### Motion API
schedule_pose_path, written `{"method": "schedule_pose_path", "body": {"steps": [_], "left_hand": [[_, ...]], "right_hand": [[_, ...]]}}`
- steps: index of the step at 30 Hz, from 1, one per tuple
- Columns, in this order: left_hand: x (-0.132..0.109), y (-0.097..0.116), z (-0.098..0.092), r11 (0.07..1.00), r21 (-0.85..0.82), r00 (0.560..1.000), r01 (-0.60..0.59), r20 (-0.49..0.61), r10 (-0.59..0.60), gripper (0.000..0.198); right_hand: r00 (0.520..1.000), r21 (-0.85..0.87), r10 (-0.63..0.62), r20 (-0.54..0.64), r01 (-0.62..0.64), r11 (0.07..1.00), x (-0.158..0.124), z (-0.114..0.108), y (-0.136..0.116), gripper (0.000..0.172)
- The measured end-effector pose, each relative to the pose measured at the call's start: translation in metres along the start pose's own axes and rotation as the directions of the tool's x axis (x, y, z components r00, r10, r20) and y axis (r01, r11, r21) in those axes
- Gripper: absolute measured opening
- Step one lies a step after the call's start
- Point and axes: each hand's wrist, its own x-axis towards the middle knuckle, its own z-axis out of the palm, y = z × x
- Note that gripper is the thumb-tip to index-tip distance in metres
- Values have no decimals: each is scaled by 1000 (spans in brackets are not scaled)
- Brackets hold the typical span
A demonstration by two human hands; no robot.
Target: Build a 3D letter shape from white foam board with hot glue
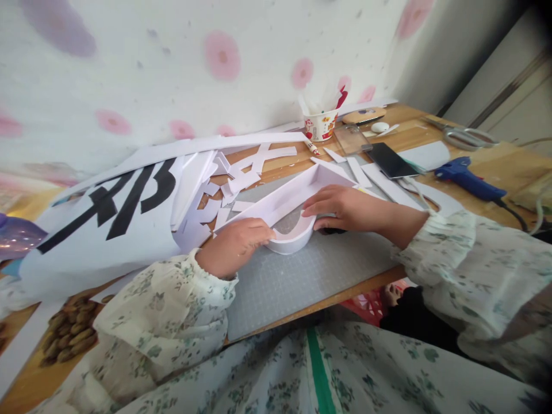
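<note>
On the grey cutting mat rests a white foam-board frame with upright walls and a curved strip at its near side. My left hand grips the left end of that curve, its fingers closed over the wall. On the other side my right hand pinches the curve's right end between thumb and fingers. A dark object under the right hand is mostly covered and I cannot make it out. White foam-board strips lie behind the right hand.
Foam-board scraps and a sheet with black shapes spread left. A paper cup with tools stands at the back. Rightward lie a phone, a blue glue gun and scissors. Brown nuts sit front left.
</note>
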Motion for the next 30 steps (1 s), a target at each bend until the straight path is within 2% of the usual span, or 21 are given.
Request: {"method": "schedule_pose_path", "body": {"steps": [7,13,19,27,30], "left_hand": [[0,0,0,1000,-7,1000,5,14,-5,32],[0,-1,1,999,-45,1000,-3,-21,2,24],[1,0,0,999,-38,999,-12,-33,11,27],[-1,-5,2,999,-46,999,-26,-39,24,24],[-2,-5,3,996,-87,999,5,-38,-8,24]], "right_hand": [[995,-100,19,-98,-28,995,-1,13,0,28],[996,-141,38,-86,-50,989,0,11,-7,27],[995,-157,58,-82,-70,985,1,11,-8,26],[994,-134,21,-106,-35,990,-1,13,-5,25],[994,-150,3,-114,-20,988,-2,13,-5,25]]}}
